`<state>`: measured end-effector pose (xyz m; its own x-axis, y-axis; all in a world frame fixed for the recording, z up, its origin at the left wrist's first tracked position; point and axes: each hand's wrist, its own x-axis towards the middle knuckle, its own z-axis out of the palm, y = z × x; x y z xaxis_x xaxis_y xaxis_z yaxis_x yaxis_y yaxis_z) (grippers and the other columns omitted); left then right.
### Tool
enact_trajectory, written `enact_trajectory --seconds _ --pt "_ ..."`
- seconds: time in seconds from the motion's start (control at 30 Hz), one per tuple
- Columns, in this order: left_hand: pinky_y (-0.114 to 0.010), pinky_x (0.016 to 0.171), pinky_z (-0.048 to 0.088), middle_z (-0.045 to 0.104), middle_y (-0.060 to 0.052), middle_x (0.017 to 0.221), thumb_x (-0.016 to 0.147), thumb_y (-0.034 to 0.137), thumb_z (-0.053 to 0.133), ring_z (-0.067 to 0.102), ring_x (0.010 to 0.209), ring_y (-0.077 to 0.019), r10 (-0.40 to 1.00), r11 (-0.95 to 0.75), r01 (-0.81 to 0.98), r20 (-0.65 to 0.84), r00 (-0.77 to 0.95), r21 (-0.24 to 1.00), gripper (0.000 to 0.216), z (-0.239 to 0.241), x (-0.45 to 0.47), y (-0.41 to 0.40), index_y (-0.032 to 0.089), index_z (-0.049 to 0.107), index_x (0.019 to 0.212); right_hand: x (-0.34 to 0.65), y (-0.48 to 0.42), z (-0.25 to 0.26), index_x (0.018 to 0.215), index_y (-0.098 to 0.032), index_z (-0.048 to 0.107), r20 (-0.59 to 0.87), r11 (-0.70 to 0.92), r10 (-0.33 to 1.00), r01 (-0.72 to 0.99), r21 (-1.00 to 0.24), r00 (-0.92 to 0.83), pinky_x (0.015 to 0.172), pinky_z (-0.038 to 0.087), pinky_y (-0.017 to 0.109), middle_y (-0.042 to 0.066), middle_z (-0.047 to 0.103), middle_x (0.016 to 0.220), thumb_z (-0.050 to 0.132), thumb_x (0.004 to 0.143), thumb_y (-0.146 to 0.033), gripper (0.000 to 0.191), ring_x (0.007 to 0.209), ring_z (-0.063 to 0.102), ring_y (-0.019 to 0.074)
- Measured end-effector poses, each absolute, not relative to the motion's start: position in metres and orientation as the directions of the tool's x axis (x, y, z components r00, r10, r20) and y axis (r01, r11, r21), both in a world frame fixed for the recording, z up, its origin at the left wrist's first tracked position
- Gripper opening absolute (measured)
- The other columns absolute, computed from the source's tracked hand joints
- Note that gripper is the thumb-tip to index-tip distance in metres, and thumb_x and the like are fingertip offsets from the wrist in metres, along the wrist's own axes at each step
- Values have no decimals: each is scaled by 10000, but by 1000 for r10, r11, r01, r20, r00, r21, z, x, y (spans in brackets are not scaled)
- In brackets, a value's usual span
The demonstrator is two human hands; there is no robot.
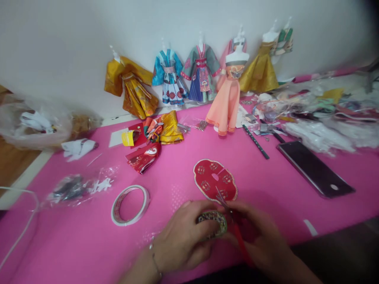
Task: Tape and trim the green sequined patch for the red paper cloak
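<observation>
My left hand (180,238) pinches a small round patterned paper piece (213,221) with a gold rim, just above the pink mat. My right hand (260,236) is closed round red-handled scissors (233,221), whose blades point up and left beside that piece. Just beyond the blades a red scalloped paper collar (214,179) with a slit lies flat on the mat.
A roll of double-sided tape (130,205) lies to the left, with plastic bags (77,189) farther left. A dark phone (315,169) and a black stick (256,142) lie to the right. Several paper-dressed mannequins (226,90) stand along the wall, with folded red and gold paper (154,138) in front.
</observation>
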<state>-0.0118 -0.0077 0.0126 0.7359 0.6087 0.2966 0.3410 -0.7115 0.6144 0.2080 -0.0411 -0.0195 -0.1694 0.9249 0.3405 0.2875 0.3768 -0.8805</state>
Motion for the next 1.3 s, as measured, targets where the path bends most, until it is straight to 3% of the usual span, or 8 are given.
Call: enact_trajectory --seconds 0.23,0.43,0.63,0.8,0.97,1.3 --pt "-339 988 482 618 -105 1354 832 23 607 609 1119 -190 605 -707 321 303 736 631 385 12 -12 -5 184 603 1180 206 -41 -22 1309 -375 542 301 338 937 243 -909 -176 839 593 225 -21 737 1116 740 817 -126 586 967 721 162" --pt "-349 961 512 667 -103 1232 844 50 617 634 1084 -200 619 -704 334 312 720 627 326 12 -12 -6 195 614 1136 207 -40 -21 1307 -364 548 332 367 927 244 -898 -176 821 599 238 -11 737 1103 737 814 -119 582 930 722 166" --pt "-371 964 505 620 -98 1353 871 41 566 625 1124 -215 617 -721 364 307 725 589 353 17 -12 -7 215 605 1176 207 -39 -17 1294 -356 560 342 371 928 269 -889 -150 795 601 230 -11 743 1070 738 814 -136 557 890 720 161" --pt "-374 924 501 635 -78 1326 888 90 576 641 1046 -218 594 -751 373 312 741 545 309 18 -11 -6 236 620 1157 207 -37 -18 1285 -353 565 353 382 923 277 -882 -151 780 598 219 -12 743 1052 737 814 -144 543 857 714 150" --pt "-381 949 496 629 -77 1336 908 106 565 635 1048 -214 615 -731 391 292 733 559 253 19 -12 -6 235 623 1117 207 -37 -18 1277 -340 568 338 368 929 279 -887 -150 777 604 238 2 742 1052 744 815 -150 529 871 718 163" --pt "-372 962 497 637 -80 1323 884 82 568 637 1095 -214 606 -732 359 314 730 578 350 16 -12 -6 246 584 1193 207 -38 -17 1277 -327 570 334 368 927 251 -895 -169 777 600 251 7 741 1052 742 819 -141 524 872 719 170"
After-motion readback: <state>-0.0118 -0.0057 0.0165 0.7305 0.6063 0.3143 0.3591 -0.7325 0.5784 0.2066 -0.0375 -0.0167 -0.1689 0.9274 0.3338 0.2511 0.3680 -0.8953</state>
